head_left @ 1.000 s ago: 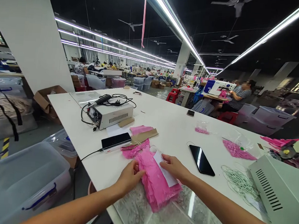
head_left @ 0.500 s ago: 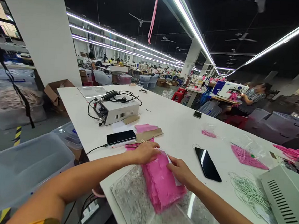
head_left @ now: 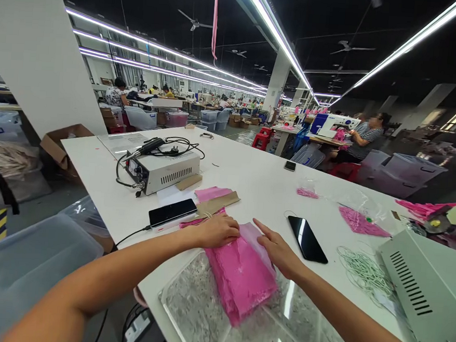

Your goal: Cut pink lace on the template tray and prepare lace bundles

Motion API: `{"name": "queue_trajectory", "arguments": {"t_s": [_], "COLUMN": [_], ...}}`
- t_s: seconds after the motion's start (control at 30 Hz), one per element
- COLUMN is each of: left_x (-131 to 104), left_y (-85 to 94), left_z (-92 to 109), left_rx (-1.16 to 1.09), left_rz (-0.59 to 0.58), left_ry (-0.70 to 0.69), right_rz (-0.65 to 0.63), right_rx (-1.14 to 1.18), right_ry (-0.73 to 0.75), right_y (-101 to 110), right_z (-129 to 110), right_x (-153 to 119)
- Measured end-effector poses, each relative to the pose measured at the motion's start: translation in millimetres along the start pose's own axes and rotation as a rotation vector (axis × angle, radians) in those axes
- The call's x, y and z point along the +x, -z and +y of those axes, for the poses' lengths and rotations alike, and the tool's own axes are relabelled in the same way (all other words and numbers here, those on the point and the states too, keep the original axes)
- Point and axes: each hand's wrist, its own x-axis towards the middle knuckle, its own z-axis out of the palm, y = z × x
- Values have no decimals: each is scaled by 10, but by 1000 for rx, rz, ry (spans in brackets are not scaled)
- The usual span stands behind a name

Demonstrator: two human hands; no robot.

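Observation:
A folded stack of bright pink fabric [head_left: 240,276] lies at the table's near edge, partly over a clear, speckled panel [head_left: 191,298]. My left hand [head_left: 219,230] rests on its far left corner, fingers curled together and pressing on the cloth. At the stack's right side is my right hand [head_left: 279,250], index finger stretched out and thumb apart, touching a pale pink layer [head_left: 256,241] along that edge. Its lower fingers are partly hidden. Just beyond my left hand are brown paper strips [head_left: 220,203] and a loose pink piece [head_left: 211,193].
A grey control box [head_left: 171,171] with coiled cable stands at the far left. Phones lie on both sides, one dark phone [head_left: 307,239] by my right hand. Pale green cord [head_left: 364,269], bagged pink pieces [head_left: 361,221] and a vented machine housing [head_left: 418,288] are at right.
My right hand has loosened from the stack's right edge, its index finger now extended; more of the pale layer shows. My left fingers have curled more. The view has shifted to the right.

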Motion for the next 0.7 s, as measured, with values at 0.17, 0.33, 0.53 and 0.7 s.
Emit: {"name": "queue_trajectory", "arguments": {"t_s": [0.17,0.33,0.53,0.7], "left_x": [-121,-143,-146,-117], "left_y": [-55,-105,-131,-103], "left_z": [31,30,21,15], "left_rx": [37,50,48,42], "left_rz": [27,43,68,112], "left_ry": [-21,-22,-8,6], "right_rz": [12,50,48,84], "right_rx": [-408,-561,-708,-803], "right_ry": [214,150,137,182], "right_y": [31,17,-32,62], "right_z": [114,130,111,27], "right_x": [6,-26,-42,-46]}}
